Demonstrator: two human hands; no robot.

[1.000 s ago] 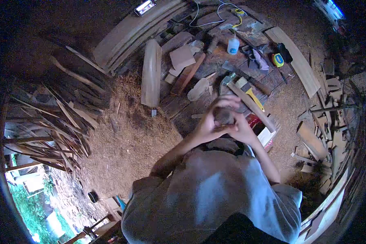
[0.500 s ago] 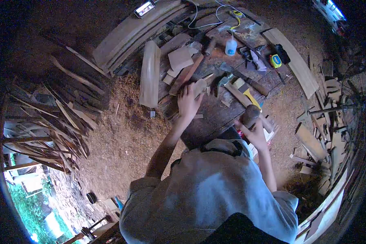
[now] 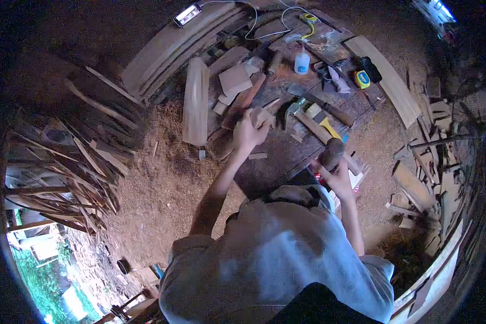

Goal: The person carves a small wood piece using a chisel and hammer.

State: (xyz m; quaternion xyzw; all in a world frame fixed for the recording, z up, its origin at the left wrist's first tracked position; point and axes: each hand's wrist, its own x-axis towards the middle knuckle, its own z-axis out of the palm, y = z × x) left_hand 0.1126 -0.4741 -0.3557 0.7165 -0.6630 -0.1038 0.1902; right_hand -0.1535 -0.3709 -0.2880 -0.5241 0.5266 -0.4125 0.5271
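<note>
My left hand [image 3: 247, 132] reaches forward over the dark wooden workboard [image 3: 286, 154] and closes on a pale wooden piece [image 3: 263, 114]. My right hand [image 3: 336, 175] stays near my chest, gripping a dark rounded wooden block [image 3: 332, 152] held upright above the board's near edge. A hammer with a yellow handle [image 3: 323, 123] and a flat wooden stick [image 3: 313, 125] lie on the board between my two hands.
A long curved plank [image 3: 195, 102] lies left of the board on sawdust. A white glue bottle [image 3: 301, 60], a yellow tape measure [image 3: 361, 79] and cloth sit at the far end. Stacks of wood offcuts [image 3: 70, 156] flank both sides; a lit phone [image 3: 187, 15] rests on far planks.
A second ago both hands held the dark block together near my chest. My left hand then let go, reached forward and closed on the pale wooden piece; the right hand keeps the block.
</note>
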